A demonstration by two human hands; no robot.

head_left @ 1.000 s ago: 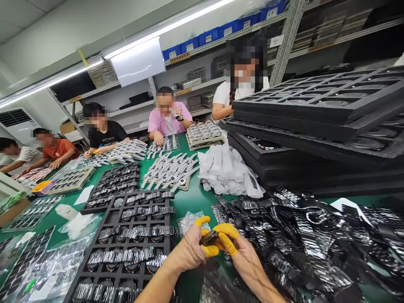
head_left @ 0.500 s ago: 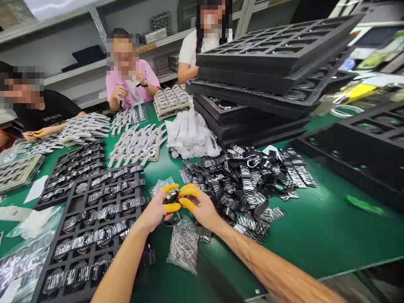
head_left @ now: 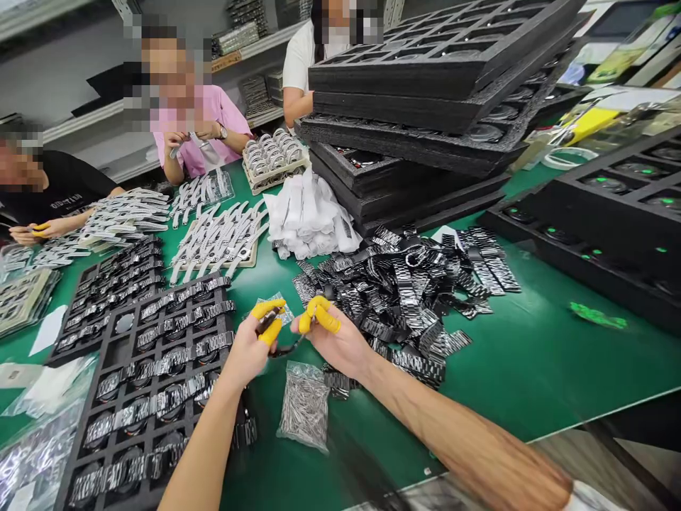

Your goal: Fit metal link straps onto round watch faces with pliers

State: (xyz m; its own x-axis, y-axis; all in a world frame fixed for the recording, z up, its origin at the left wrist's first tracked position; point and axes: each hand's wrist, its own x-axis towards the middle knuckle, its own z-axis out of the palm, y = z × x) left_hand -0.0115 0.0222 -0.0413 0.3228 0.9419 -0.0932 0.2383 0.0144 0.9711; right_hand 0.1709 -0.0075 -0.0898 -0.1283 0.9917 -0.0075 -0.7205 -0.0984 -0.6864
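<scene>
Beyond and left of one clear plastic bag of thin silver pins (head_left: pixel 305 409), my left hand (head_left: pixel 249 349) grips one dark, glossy watch (head_left: pixel 269 320), its thin dark strip (head_left: pixel 290 348) curving rightward. My right hand (head_left: pixel 341 343) pinches its yellow-covered fingertips together, on what I cannot tell, before one heap of black metal-link bands (head_left: pixel 407 301).

Yellow covers (head_left: pixel 271 331) on the left hand's (head_left: pixel 245 353) thumb and a finger, matching yellow covers on the right hand (head_left: pixel 341 347), bare wrists and forearms behind the fingers, whitish sleeve edge (head_left: pixel 584 496) farthest back.
</scene>
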